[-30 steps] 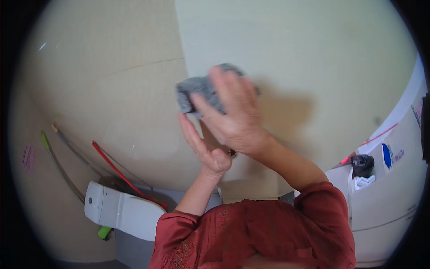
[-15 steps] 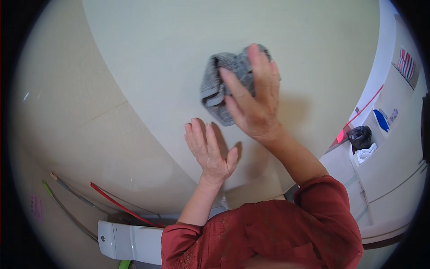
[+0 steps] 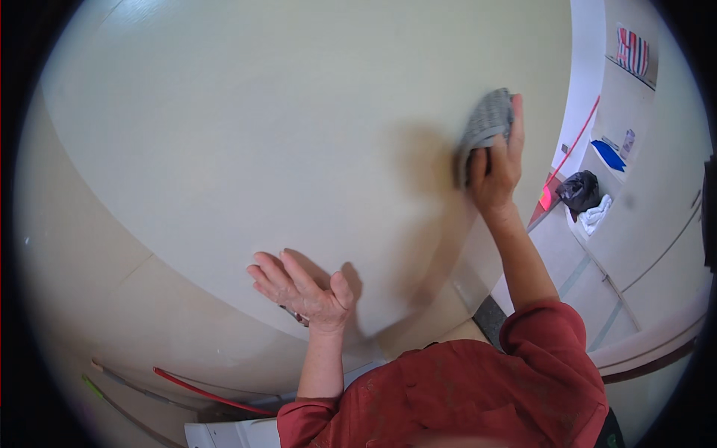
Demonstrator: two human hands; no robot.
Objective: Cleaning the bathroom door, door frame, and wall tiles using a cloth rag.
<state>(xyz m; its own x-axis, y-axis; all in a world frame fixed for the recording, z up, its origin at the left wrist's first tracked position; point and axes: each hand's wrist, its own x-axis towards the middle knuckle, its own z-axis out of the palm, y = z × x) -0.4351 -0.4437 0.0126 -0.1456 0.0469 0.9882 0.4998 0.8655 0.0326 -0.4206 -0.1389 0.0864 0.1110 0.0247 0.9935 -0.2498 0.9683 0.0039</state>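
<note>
Left head-worn fisheye; looks down from close above.

Grey cloth (image 3: 489,116) looks matt (rather rough), the pale panel (image 3: 261,149) smooth

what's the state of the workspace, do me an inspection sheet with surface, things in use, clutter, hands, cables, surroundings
surface: pale wall, glare at upper left, shadows of the hands on it
things in use: grey cloth, bunched, slightly blurred, at the wall's right part
clutter: black bag beside white cloth at right; blue item above them
hands: left hand open, nothing seen in it; right hand holding the grey cloth
cables: nothing seen
surroundings: red pole and green-tipped pole at lower left; striped item at upper right
</note>
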